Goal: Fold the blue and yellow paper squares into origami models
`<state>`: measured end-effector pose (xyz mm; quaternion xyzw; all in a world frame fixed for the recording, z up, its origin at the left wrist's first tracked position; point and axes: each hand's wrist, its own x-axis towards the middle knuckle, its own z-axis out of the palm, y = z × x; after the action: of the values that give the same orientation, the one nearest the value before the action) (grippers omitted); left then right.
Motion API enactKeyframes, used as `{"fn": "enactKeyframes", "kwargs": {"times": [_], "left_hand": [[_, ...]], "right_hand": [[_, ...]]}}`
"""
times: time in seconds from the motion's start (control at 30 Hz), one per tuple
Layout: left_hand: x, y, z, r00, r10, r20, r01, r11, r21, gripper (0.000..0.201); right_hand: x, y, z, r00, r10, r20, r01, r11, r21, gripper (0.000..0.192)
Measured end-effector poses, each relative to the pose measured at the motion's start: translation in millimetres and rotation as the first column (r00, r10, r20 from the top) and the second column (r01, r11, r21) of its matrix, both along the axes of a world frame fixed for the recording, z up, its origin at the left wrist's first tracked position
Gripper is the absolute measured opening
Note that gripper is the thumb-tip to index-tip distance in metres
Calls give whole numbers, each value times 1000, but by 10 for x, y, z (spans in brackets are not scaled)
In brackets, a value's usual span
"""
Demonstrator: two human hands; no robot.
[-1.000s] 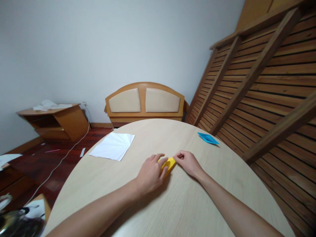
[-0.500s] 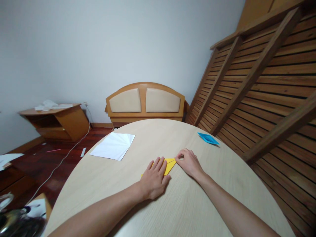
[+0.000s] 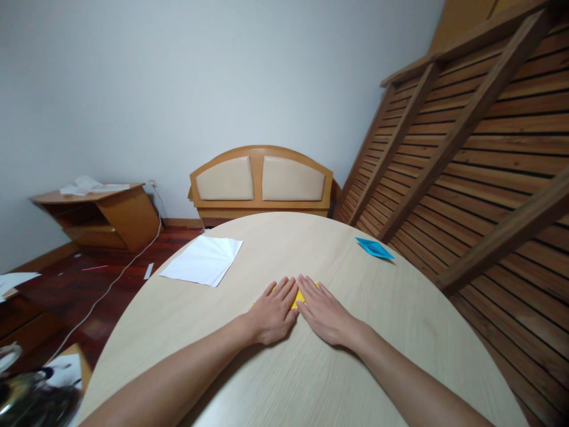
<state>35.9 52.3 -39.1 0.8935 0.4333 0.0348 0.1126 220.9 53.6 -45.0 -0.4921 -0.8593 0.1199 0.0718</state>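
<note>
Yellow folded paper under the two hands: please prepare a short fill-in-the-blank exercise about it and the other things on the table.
1. The left hand and the right hand both lie flat on a folded paper whose colour is ____.
2. Near the right edge of the round table lies a small folded paper whose colour is ____.
3. The white sheets lie on the ____ side of the hands.

Missing words: yellow; blue; left
</note>
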Motion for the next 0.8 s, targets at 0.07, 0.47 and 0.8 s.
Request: {"fn": "enactKeyframes", "kwargs": {"times": [0.07,0.47,0.8], "left_hand": [[-16,26,-23,1000,-9,7,9,1000,1,63],[-94,152,17,1000,-20,18,18,994,107,54],[-92,159,33,996,-12,91,-5,982,189,51]], "right_hand": [[46,30,40,1000,-21,23,22,999,-30,64],[395,85,326,980,-110,167,136,979,-155,71],[575,37,442,915,-308,262,319,948,-2,71]]}}
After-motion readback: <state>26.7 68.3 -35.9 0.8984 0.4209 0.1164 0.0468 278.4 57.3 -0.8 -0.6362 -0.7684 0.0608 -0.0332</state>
